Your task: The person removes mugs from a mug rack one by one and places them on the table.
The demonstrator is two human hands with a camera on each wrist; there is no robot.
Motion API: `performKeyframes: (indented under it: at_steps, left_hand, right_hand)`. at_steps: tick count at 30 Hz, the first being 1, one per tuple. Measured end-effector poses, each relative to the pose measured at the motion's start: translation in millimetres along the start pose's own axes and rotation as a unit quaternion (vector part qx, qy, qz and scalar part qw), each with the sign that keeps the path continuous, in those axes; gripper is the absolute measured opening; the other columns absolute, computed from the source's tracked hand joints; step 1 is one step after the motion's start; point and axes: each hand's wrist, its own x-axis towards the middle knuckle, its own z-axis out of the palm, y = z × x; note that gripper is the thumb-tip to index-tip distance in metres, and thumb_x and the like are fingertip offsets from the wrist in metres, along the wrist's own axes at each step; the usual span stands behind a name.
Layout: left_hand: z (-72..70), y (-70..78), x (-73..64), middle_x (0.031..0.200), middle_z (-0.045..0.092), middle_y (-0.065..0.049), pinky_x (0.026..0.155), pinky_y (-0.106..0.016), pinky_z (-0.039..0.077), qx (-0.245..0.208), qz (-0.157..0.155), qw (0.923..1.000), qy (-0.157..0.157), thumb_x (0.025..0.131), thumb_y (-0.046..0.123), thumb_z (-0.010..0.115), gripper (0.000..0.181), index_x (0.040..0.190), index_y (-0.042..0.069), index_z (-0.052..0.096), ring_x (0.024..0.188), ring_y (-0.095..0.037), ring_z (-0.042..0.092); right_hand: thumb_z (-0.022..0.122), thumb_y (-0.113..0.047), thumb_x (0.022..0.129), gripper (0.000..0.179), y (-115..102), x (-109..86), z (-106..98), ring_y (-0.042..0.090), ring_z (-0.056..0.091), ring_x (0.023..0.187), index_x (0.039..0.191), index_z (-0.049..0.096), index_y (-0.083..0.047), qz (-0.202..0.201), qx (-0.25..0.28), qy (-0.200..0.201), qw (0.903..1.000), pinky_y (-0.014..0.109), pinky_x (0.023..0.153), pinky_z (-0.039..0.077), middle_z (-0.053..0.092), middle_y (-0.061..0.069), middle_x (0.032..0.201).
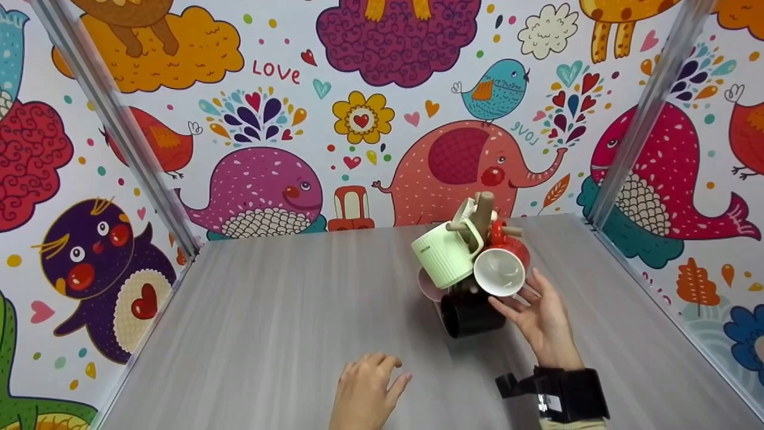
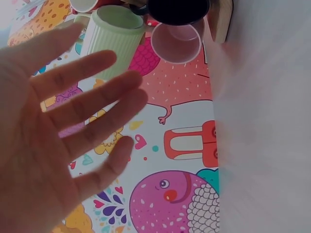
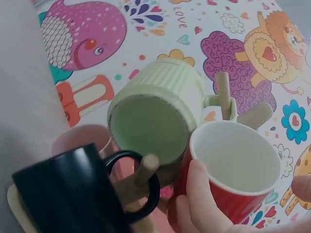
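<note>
A red mug (image 1: 521, 249) with a white inside hangs by its handle on a wooden mug tree (image 1: 484, 209). My right hand (image 1: 546, 319) is at that mug's lower right side, fingers spread. In the right wrist view, its fingers (image 3: 198, 187) overlap the red wall; contact is hard to tell. The tree also bears a light green ribbed mug (image 1: 443, 255), a black mug (image 1: 477, 315) low in front, and a pink mug (image 1: 428, 285) partly hidden behind. My left hand (image 1: 369, 388) hovers near the front, holding nothing, fingers loosely extended in the left wrist view.
The mug tree stands on a grey wood-grain table (image 1: 286, 322), right of its middle. Cartoon-printed walls (image 1: 358, 60) close in the back and sides, with metal posts (image 1: 131, 137) at the corners. A black wrist camera strap (image 1: 570, 394) circles the right wrist.
</note>
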Motion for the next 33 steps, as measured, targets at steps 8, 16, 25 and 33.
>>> performKeyframes:
  at_steps: [8, 16, 25, 33]
  left_hand:
    - [2.1, 0.2, -2.2, 0.091, 0.072, -0.001, 0.066, -0.038, 0.053, -0.009, -0.007, 0.9992, -0.039, 0.089, 0.030, 0.077, 0.020, 0.094, 0.011, 0.075, 0.078, -0.017, 0.067]
    - [2.3, 2.0, -1.9, 0.092, 0.072, -0.001, 0.066, -0.036, 0.052, -0.005, -0.003, 0.9990, -0.043, 0.090, 0.031, 0.077, 0.020, 0.095, 0.011, 0.075, 0.079, -0.016, 0.067]
    - [1.8, 2.0, -1.5, 0.092, 0.071, 0.000, 0.066, -0.035, 0.051, -0.008, -0.003, 0.9993, -0.035, 0.091, 0.031, 0.076, 0.019, 0.096, 0.012, 0.075, 0.076, -0.013, 0.063]
    - [0.4, 3.9, -2.3, 0.094, 0.072, -0.001, 0.072, -0.041, 0.054, -0.006, -0.005, 0.9993, -0.036, 0.091, 0.029, 0.076, 0.018, 0.096, 0.012, 0.075, 0.084, -0.017, 0.067]
  right_hand:
    - [0.037, -0.043, 0.108, 0.049, -3.8, 25.0, 1.4, 0.028, 0.057, 0.103, 0.143, 0.036, -0.009, 0.086, 0.050, -0.021, 0.9948, 0.045, 0.090, 0.055, 0.035, 0.012, 0.135]
    - [0.040, -0.052, 0.105, 0.064, -7.1, 42.1, 4.6, 0.024, 0.052, 0.115, 0.160, 0.015, -0.031, 0.120, 0.080, -0.028, 0.9891, 0.046, 0.092, 0.052, 0.034, 0.005, 0.140]
    - [0.042, -0.050, 0.104, 0.045, -8.4, 44.8, 8.1, 0.029, 0.054, 0.114, 0.145, 0.036, -0.032, 0.109, 0.112, -0.046, 0.9865, 0.057, 0.093, 0.051, 0.035, 0.005, 0.143]
    - [0.041, -0.049, 0.105, 0.042, -8.1, 44.2, 7.4, 0.030, 0.056, 0.111, 0.141, 0.039, -0.028, 0.110, 0.129, -0.050, 0.9842, 0.060, 0.092, 0.051, 0.038, 0.007, 0.139]
